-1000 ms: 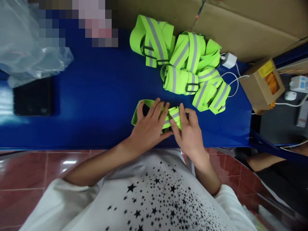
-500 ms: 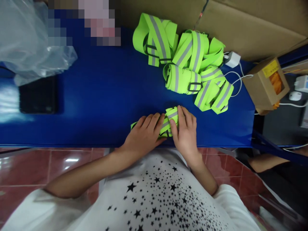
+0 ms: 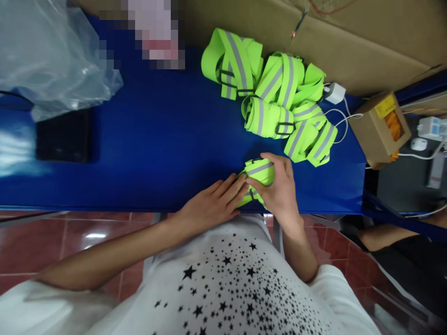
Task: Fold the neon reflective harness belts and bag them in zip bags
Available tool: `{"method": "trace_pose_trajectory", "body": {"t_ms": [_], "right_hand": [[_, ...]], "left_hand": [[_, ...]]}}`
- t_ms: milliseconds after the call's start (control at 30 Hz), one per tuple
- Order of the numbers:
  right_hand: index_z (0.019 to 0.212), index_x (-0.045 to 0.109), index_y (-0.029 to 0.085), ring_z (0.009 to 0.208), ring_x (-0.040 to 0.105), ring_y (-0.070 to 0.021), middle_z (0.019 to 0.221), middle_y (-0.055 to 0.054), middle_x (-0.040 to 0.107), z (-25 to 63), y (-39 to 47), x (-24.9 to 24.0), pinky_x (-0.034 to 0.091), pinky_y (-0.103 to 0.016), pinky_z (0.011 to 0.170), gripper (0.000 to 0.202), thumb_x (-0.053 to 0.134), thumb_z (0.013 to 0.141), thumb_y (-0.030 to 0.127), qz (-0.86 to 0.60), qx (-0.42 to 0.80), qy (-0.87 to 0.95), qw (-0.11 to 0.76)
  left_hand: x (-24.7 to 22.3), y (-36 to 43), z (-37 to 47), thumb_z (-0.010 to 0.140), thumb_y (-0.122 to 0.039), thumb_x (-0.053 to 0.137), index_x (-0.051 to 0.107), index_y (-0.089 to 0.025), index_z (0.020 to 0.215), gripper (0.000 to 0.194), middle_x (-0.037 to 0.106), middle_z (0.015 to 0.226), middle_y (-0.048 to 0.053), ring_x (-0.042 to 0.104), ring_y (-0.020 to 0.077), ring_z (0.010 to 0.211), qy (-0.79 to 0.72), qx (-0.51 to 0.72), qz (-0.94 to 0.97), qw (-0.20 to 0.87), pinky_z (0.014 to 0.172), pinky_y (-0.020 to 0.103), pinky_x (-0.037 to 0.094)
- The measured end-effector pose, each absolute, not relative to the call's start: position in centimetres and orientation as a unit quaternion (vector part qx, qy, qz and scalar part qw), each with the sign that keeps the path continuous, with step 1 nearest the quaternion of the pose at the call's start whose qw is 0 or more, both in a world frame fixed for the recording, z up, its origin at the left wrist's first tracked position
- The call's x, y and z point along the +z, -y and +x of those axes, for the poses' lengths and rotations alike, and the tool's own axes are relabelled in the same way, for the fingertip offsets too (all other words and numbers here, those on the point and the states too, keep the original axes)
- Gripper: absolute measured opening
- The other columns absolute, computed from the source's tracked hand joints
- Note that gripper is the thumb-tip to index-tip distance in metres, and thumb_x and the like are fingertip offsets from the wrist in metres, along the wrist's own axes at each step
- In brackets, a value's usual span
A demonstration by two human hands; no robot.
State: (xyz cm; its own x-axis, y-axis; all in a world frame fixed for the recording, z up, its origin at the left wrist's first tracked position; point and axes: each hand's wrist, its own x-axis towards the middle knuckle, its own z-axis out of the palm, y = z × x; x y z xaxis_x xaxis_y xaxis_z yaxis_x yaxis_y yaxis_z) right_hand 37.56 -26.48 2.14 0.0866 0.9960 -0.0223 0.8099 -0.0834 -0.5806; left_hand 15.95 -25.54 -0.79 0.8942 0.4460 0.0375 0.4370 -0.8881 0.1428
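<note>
A neon-yellow reflective strap (image 3: 261, 171) with a grey stripe lies bundled at the front edge of the blue table. My right hand (image 3: 283, 193) grips the rolled part of it, thumb on the near side and fingers over the far side. Flat against the strap's left part, my left hand (image 3: 217, 201) has its fingers stretched out and covers some of it. Beyond my hands sit several more bundled straps of the same kind, among them a rolled one (image 3: 267, 117) with a black buckle.
A clear plastic bag (image 3: 66, 60) and a dark flat object (image 3: 63, 137) lie on the left of the blue table (image 3: 150, 125). At the right are a white charger (image 3: 335, 93) with its cable and a small cardboard box (image 3: 375, 125). Another person's arm (image 3: 391, 235) shows at lower right.
My right hand has shifted slightly right and now grips the strap's roll, which stands more exposed. My left hand has flattened, and the strap's end at its left no longer shows.
</note>
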Motion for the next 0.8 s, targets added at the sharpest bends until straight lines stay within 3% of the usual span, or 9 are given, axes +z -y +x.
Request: {"method": "trace_pose_trajectory", "body": {"t_ms": [133,300,433,533,667,733,800], "right_hand": [[0.146,0.049,0.033,0.12,0.051,-0.0311,0.13,-0.011,0.052,37.5,26.6,2.7,0.047,-0.051,0.101,0.048,0.058,0.099,0.034,-0.687,0.078,0.707,0.151],[0.157,0.039,0.031,0.121,0.048,-0.0332,0.137,-0.015,0.05,36.9,27.2,3.3,0.045,-0.054,0.1,0.058,0.05,0.101,0.02,-0.659,0.041,0.747,0.079],[0.157,0.037,0.034,0.123,0.049,-0.0319,0.141,-0.012,0.048,37.2,27.6,4.4,0.045,-0.054,0.103,0.066,0.049,0.097,0.011,-0.63,0.123,0.759,0.115],[0.157,0.035,0.03,0.128,0.05,-0.0314,0.141,-0.012,0.051,38.6,27.3,4.6,0.047,-0.054,0.105,0.065,0.056,0.096,0.019,-0.648,0.196,0.718,0.161],[0.139,0.052,0.027,0.12,0.059,-0.0294,0.13,-0.011,0.06,40.5,26.4,4.0,0.052,-0.05,0.1,0.048,0.065,0.093,0.031,-0.663,0.269,0.675,0.18],[0.133,0.055,0.026,0.116,0.062,-0.0276,0.127,-0.01,0.061,40.8,26.2,3.8,0.053,-0.047,0.097,0.043,0.066,0.092,0.03,-0.652,0.296,0.672,0.19],[0.132,0.055,0.027,0.119,0.061,-0.0276,0.13,-0.01,0.061,40.9,26.1,3.8,0.053,-0.046,0.099,0.041,0.065,0.093,0.029,-0.641,0.306,0.675,0.2]], "left_hand": [[-1.6,24.3,17.4,0.103,-0.047,0.044,0.034,-0.004,0.155,0.069,0.033,0.162,0.026,0.035,0.0376,0.151,-0.205,0.053,0.967,0.143,0.117,0.049,0.038],[-2.3,24.0,17.7,0.1,-0.061,0.045,0.036,-0.003,0.153,0.079,0.039,0.158,0.028,0.033,0.0388,0.151,-0.193,0.089,0.955,0.205,0.123,0.051,0.03],[-2.4,24.8,17.6,0.103,-0.056,0.043,0.033,-0.002,0.153,0.074,0.035,0.16,0.028,0.029,0.0384,0.153,-0.216,0.083,0.949,0.214,0.126,0.05,0.027],[-2.5,25.3,17.7,0.104,-0.053,0.043,0.03,-0.002,0.155,0.073,0.032,0.162,0.027,0.027,0.0391,0.154,-0.217,0.082,0.952,0.199,0.127,0.05,0.025],[-2.6,25.3,17.3,0.103,-0.054,0.046,0.027,-0.005,0.157,0.076,0.03,0.163,0.026,0.024,0.0396,0.155,-0.206,0.075,0.953,0.209,0.127,0.052,0.024],[-2.6,25.3,16.8,0.1,-0.057,0.051,0.025,-0.005,0.158,0.082,0.027,0.164,0.027,0.023,0.0411,0.155,-0.191,0.073,0.954,0.218,0.126,0.054,0.026],[-2.7,25.3,16.3,0.1,-0.05,0.054,0.026,-0.007,0.159,0.078,0.026,0.165,0.026,0.024,0.0407,0.155,-0.18,0.078,0.955,0.22,0.126,0.054,0.028]]}}
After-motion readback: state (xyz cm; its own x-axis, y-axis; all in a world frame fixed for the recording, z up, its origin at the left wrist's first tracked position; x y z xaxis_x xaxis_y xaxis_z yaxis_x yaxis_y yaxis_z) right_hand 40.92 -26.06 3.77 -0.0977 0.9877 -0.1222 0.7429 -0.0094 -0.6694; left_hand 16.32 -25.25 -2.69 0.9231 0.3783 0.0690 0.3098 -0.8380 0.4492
